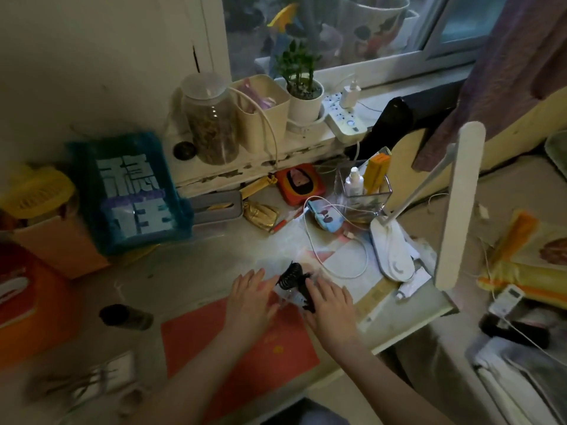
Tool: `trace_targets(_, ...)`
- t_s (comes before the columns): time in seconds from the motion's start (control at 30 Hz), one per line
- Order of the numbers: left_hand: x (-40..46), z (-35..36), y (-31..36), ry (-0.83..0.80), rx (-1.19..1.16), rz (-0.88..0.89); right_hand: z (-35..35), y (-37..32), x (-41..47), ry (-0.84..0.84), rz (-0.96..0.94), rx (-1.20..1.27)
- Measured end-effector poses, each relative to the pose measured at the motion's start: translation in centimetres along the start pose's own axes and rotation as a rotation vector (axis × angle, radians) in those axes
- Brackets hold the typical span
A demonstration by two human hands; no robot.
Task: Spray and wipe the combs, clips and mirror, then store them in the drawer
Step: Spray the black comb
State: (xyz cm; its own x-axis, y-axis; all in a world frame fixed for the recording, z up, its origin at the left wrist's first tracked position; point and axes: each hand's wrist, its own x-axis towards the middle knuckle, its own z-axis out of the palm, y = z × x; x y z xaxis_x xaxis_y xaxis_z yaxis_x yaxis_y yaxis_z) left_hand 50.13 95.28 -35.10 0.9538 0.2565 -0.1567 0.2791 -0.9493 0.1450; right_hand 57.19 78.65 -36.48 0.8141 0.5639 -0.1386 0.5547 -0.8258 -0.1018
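Just beyond hair clips [291, 279]: lamp base [391, 250].

Two hands [250, 297], two black clips [288, 276], one lamp [395, 256], one potted plant [303, 99].

You face a dim room with a plain pale wall [92, 50] on the left and a window [322, 29] above a white sill [306, 142]. A purple curtain [506, 72] hangs at the right. Below the sill, your pale tabletop [190, 271] catches light from a white desk lamp [457, 204].
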Motion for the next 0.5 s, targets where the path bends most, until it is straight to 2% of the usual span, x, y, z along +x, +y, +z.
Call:
trace_targets(0.2,2.6,0.5,1.7,-0.010,-0.001,-0.010,0.4,2.1,2.0,-0.048,-0.040,0.027)
trace_targets(0.4,4.5,0.8,2.2,-0.008,-0.039,0.051,0.5,2.9,2.1,-0.035,-0.037,0.069)
trace_targets(0.5,5.2,0.6,2.6,0.041,-0.104,0.054,0.4,3.6,2.1,-0.035,-0.031,0.078)
